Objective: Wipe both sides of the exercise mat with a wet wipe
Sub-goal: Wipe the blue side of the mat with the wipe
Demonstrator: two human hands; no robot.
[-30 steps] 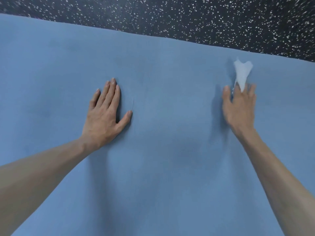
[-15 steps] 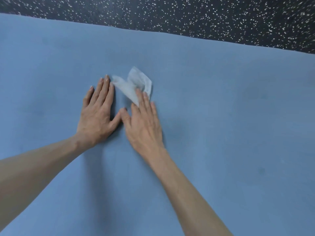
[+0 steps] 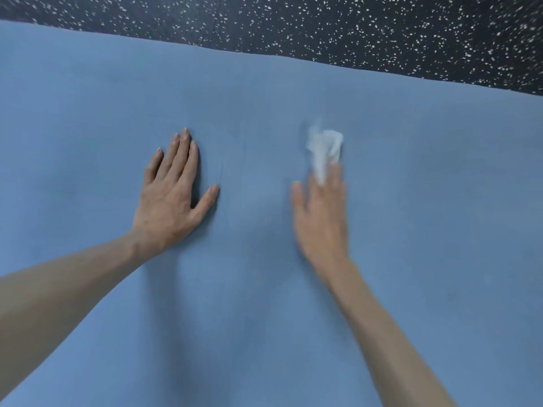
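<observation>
We pressed our left hand [image 3: 173, 198] flat, fingers spread wide, on the blue exercise mat [image 3: 88, 118] to keep it from sliding over the speckled floor [image 3: 352, 27]. At its three o'clock our right hand [image 3: 320, 212], blurred, pinned the white wet wipe [image 3: 324, 151] under straight fingers, likely mid-stroke across this side.

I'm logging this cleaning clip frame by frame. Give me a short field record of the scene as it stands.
surface: blue exercise mat lying flat on speckled black floor
left hand: flat on mat, fingers straight
right hand: blurred, fingers pressing wet wipe onto mat
wipe state: crumpled, white
hands: apart
</observation>
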